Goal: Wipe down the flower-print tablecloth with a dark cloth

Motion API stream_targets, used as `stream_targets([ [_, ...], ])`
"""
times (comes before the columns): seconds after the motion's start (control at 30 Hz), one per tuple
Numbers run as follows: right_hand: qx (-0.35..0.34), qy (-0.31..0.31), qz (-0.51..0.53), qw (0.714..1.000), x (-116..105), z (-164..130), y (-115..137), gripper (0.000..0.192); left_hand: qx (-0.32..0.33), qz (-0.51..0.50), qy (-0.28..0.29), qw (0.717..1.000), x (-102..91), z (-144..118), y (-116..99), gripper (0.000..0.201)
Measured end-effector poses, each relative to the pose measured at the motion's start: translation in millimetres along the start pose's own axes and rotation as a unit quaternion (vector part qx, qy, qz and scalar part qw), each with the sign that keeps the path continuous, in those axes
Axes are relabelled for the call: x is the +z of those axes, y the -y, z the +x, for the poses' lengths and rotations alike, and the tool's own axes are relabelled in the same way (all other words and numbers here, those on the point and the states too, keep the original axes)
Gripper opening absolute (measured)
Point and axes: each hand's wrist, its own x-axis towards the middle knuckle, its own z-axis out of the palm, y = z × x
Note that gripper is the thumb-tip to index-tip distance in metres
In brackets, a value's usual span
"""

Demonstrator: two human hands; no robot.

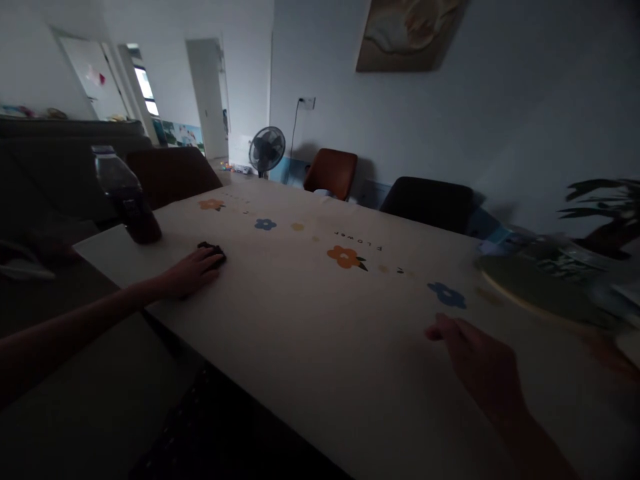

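Note:
My left hand [189,275] rests on the table at the left, its fingers bent over a small dark, lumpy object [213,252] whose kind I cannot make out. Just beyond that hand, a clear plastic bottle [131,203] with dark contents stands on the tabletop near the left edge. Over the right part of the table is my right hand [477,357], slightly blurred, with its fingers curled together. Whatever may be inside those fingers is hidden. A pale tablecloth [300,313] printed with orange and blue flowers lies beneath both hands.
A round green mat [540,293] and a potted plant [600,233] are at the right end. Chairs stand along the far side, among them a brown one [331,172] and a black one [427,203]. Behind them are a standing fan [267,149] and the wall.

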Motion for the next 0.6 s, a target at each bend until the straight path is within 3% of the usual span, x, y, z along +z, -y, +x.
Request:
stream_targets([
  [0.1, -0.032, 0.008, 0.009, 0.999, 1.7, -1.0, -0.5, 0.048, 0.021, -0.031, -0.003, 0.999, 7.9, 19.7, -42.8, 0.06],
  [0.2, -0.066, 0.004, 0.01, 0.998, 1.5, -1.6, -1.3, 0.047, 0.093, -0.067, 0.007, 0.993, 16.3, 35.4, -102.0, 0.056],
  [0.3, -0.089, -0.002, 0.012, 0.996, -1.0, -1.0, -4.7, 0.047, 0.164, -0.159, 0.006, 0.973, 22.8, 49.6, -164.3, 0.049],
  [0.4, -0.087, -0.005, 0.013, 0.996, -3.8, 0.9, -9.2, 0.048, 0.171, -0.266, -0.003, 0.949, 25.0, 68.5, -215.8, 0.036],
  [0.5, -0.073, 0.003, 0.004, 0.997, -4.7, 3.1, -13.0, 0.048, 0.141, -0.32, -0.003, 0.937, 20.4, 95.0, -245.0, 0.037],
  [0.6, -0.073, 0.006, 0.003, 0.997, -3.9, 4.4, -15.8, 0.047, 0.108, -0.37, -0.002, 0.923, 9.2, 125.2, -245.9, 0.043],
])
